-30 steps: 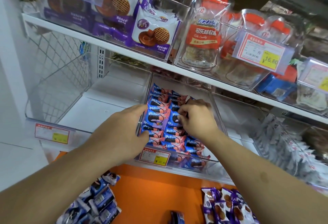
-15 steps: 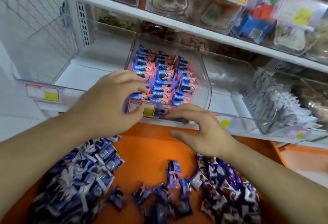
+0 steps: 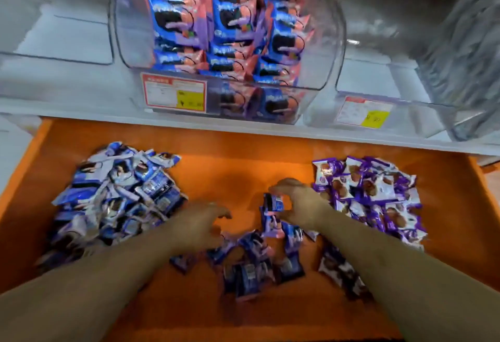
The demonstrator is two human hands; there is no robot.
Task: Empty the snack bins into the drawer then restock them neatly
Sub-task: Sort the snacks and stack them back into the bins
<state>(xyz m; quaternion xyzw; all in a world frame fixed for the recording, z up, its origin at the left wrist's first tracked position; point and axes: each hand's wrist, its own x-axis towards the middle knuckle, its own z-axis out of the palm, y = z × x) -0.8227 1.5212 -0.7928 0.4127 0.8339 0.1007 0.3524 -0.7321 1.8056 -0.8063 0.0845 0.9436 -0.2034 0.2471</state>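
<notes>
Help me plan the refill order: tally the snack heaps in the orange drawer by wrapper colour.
Blue-and-white foil-wrapped snack heap, left: 1
Blue-and-pink foil-wrapped snack heap, middle: 1
Purple-and-white foil-wrapped snack heap, right: 1
Total: 3 heaps
The right hand pinches one blue-and-pink packet at the middle heap.

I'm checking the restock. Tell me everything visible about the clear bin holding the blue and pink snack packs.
The clear bin looks like transparent plastic with rounded corners and an open top. It sits on the white shelf above the orange drawer, with emptier clear bins on either side. Blue and pink snack packs fill it in neat overlapping rows. A red-bordered price label with a yellow patch is on its front wall. Neither hand touches it.
</notes>
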